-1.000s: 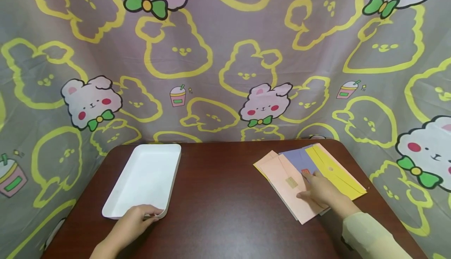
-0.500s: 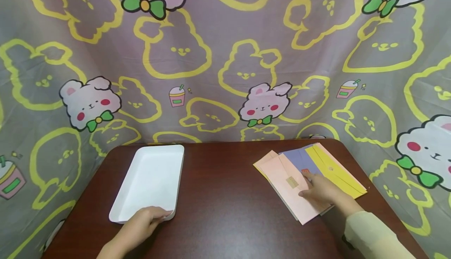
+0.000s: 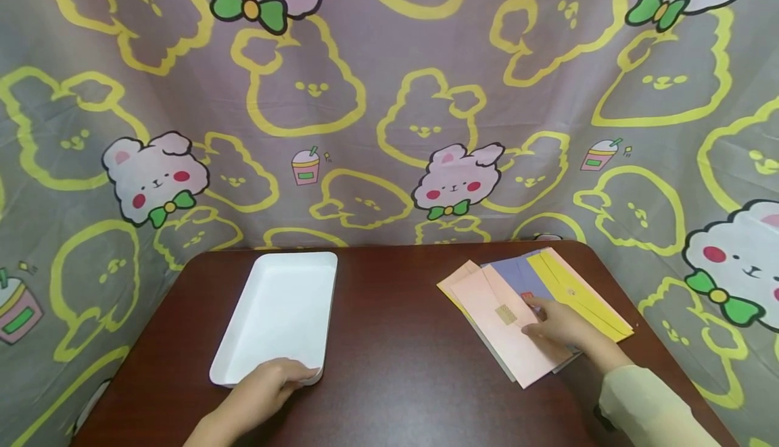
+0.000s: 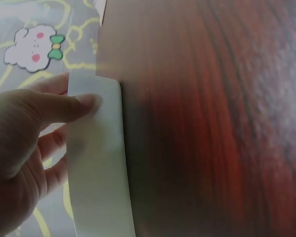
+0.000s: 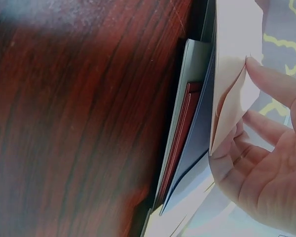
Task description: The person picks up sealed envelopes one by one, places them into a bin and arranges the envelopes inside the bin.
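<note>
In the head view a white rectangular tray (image 3: pixel 276 318) lies on the left half of the dark wooden table. My left hand (image 3: pixel 262 389) grips its near rim at the right corner; in the left wrist view the thumb (image 4: pixel 86 102) presses the tray's outer wall and the other fingers reach behind it. At the right, my right hand (image 3: pixel 560 328) pinches the edge of the top pink envelope (image 3: pixel 487 301), which carries a gold sticker. Thumb and curled fingers (image 5: pixel 244 158) meet that envelope, whose flap gapes a little in the right wrist view.
Beneath and beside the pink envelope, a purple envelope (image 3: pixel 514 272), a yellow envelope (image 3: pixel 584 298) and several others are fanned out. The brown table (image 3: pixel 389 339) separates tray and envelopes. A cartoon-printed curtain (image 3: pixel 389 95) hangs around the table's back and sides.
The tray has slid to the right along the table with my left hand on its rim. My right hand has shifted slightly to the right, and the top envelope has barely moved.
</note>
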The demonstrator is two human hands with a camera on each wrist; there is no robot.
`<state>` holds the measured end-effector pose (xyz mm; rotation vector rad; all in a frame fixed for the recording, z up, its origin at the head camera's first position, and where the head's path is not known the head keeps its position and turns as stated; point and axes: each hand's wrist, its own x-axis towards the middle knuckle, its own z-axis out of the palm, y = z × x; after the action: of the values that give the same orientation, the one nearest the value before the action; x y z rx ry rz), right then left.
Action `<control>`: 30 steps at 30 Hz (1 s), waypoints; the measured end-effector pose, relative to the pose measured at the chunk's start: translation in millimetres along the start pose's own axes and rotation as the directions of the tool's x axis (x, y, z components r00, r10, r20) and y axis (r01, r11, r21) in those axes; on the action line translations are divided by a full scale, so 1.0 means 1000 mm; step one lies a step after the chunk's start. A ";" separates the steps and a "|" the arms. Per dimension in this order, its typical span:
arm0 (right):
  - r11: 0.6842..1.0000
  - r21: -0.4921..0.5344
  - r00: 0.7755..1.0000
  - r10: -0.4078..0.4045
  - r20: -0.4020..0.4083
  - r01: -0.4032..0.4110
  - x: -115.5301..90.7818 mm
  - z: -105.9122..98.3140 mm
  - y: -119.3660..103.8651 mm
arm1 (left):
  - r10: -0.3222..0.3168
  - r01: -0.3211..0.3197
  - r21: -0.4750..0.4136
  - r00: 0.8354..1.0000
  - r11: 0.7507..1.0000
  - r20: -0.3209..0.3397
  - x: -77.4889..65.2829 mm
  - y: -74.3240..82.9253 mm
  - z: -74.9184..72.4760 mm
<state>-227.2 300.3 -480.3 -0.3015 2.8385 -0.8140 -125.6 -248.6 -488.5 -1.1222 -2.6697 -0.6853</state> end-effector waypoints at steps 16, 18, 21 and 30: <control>0.997 0.071 0.999 0.040 -0.019 -0.038 0.002 -0.003 0.005 | 0.124 -0.126 0.030 0.991 0.992 0.052 0.030 0.022 0.015; 0.996 0.076 0.999 0.041 -0.017 -0.039 0.002 -0.004 0.006 | 0.144 -0.146 0.043 0.989 0.988 0.040 0.033 0.023 0.017; 0.995 0.089 0.999 0.047 -0.016 -0.046 0.002 -0.004 0.006 | 0.158 -0.159 0.043 0.987 0.986 0.033 0.037 0.026 0.019; 0.986 0.142 0.996 0.090 -0.003 -0.089 0.001 -0.005 0.006 | 0.187 -0.189 0.033 0.980 0.981 0.069 0.055 0.040 0.028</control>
<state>-230.4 307.8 -479.7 -0.1498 2.7613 -0.9932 -135.5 -175.9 -482.0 -1.3872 -2.5727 -0.5694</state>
